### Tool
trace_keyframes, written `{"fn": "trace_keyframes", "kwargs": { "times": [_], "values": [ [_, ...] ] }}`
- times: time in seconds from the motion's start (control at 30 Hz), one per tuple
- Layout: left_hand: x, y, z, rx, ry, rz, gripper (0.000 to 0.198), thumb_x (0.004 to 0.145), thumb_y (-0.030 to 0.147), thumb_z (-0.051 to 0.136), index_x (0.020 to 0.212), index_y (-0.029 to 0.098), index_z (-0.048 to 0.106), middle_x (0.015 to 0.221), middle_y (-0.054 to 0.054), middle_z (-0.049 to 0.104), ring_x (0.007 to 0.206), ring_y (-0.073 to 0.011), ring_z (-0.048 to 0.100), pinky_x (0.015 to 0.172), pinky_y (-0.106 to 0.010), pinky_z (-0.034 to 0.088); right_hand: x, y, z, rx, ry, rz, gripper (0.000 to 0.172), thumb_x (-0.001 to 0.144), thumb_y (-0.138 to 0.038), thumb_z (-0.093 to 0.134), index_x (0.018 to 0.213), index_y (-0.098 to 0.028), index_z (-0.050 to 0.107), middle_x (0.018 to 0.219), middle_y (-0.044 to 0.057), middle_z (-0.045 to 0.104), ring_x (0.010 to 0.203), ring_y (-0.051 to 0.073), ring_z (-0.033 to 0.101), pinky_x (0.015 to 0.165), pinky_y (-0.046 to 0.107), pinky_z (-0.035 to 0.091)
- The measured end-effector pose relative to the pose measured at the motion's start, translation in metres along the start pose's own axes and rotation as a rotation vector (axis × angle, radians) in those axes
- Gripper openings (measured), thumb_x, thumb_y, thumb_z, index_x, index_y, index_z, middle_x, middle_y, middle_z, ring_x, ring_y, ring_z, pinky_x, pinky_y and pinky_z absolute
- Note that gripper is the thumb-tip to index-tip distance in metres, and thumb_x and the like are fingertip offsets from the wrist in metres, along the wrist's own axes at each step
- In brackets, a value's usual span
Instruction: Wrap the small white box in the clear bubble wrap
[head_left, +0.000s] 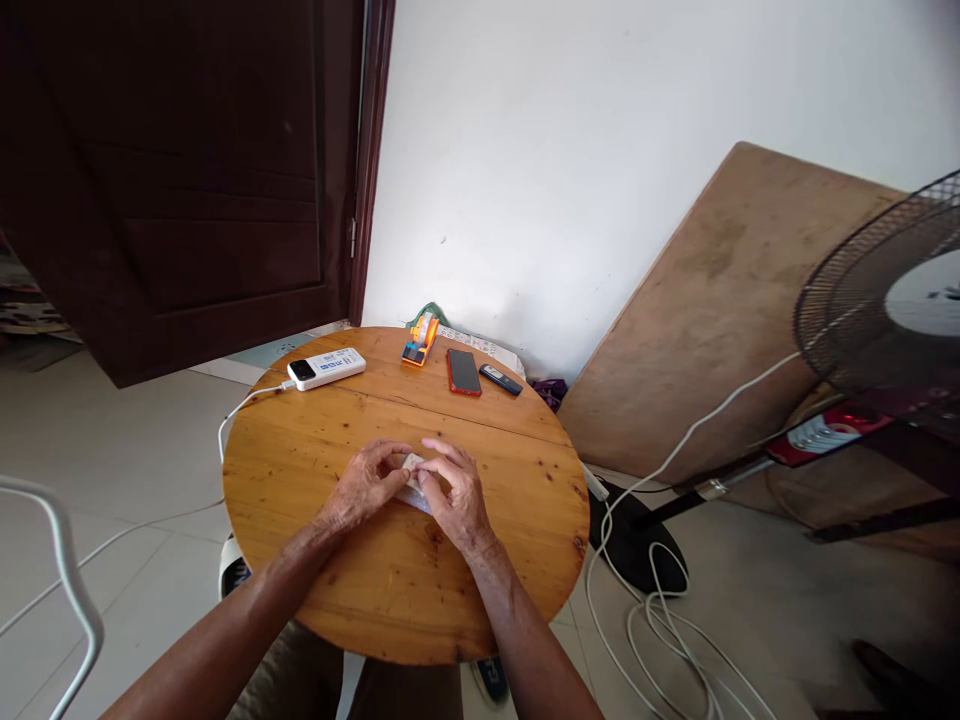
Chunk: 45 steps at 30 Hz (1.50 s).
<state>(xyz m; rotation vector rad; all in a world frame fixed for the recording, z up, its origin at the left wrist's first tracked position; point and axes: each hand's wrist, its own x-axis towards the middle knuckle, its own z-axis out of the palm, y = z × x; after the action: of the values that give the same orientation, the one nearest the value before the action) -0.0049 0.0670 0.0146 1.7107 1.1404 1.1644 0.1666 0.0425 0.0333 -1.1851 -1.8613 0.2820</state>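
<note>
Both of my hands rest together at the middle of a round wooden table (315, 560). My left hand (365, 485) and my right hand (454, 493) have their fingers curled and pinched on a small white thing (412, 477) lying between them on the tabletop. Most of it is hidden by my fingers, so I cannot make out what it is.
At the table's far side lie a white power bank (327, 368) with a white cable, an orange device (420, 340), a red-edged phone (463, 371) and a small dark phone (500, 379). A fan (885, 310) leans at right above white cords on the floor. A dark door (187, 180) stands at left.
</note>
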Motion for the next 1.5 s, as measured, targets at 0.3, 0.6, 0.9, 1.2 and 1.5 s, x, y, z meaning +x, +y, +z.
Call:
{"fn": "trace_keyframes", "kwargs": {
  "times": [0.3,0.6,0.9,1.2,1.5],
  "values": [
    [0.001,0.0,-0.008,-0.168,0.026,-0.102,0.041,0.068,0.029,0.06,0.105,0.015,0.07,0.079,-0.002,0.062,0.07,-0.016,0.058,0.066,-0.028,0.05,0.002,0.005,-0.01,0.32,0.184,0.222,0.011,0.084,-0.027,0.057,0.088,-0.023,0.067,0.113,0.007,0.07,0.108,0.023,0.063,0.091,0.036,0.048],
    [0.001,-0.002,-0.008,-0.134,0.031,-0.163,0.046,0.067,0.03,0.058,0.109,0.014,0.069,0.098,-0.008,0.068,0.085,-0.0219,0.063,0.076,-0.034,0.052,0.003,0.002,-0.007,0.275,0.076,0.309,0.029,0.076,-0.027,0.064,0.105,-0.023,0.067,0.122,0.007,0.068,0.116,0.026,0.06,0.094,0.039,0.047],
    [-0.004,-0.001,0.001,0.184,0.028,-0.005,0.047,0.077,0.045,0.066,0.113,0.015,0.067,0.114,-0.014,0.068,0.109,-0.0286,0.06,0.097,-0.043,0.048,0.004,0.011,0.008,0.231,0.043,0.418,0.026,0.076,-0.033,0.065,0.099,-0.022,0.07,0.112,0.006,0.071,0.103,0.025,0.065,0.09,0.037,0.05],
    [-0.006,-0.005,0.004,0.213,-0.025,0.012,0.051,0.079,0.041,0.066,0.123,0.015,0.061,0.114,-0.013,0.067,0.104,-0.0255,0.063,0.094,-0.04,0.051,0.009,0.015,0.008,0.436,0.028,0.567,0.029,0.074,-0.041,0.066,0.093,-0.019,0.072,0.095,0.006,0.074,0.081,0.022,0.067,0.072,0.031,0.053],
    [-0.012,-0.001,0.005,0.024,-0.139,0.065,0.06,0.077,0.028,0.062,0.134,0.015,0.049,0.119,-0.012,0.061,0.105,-0.0231,0.061,0.093,-0.04,0.052,0.015,0.024,0.013,0.506,0.075,0.571,0.023,0.072,-0.036,0.067,0.085,-0.018,0.071,0.08,0.004,0.073,0.073,0.02,0.065,0.068,0.029,0.05]
  ]
}}
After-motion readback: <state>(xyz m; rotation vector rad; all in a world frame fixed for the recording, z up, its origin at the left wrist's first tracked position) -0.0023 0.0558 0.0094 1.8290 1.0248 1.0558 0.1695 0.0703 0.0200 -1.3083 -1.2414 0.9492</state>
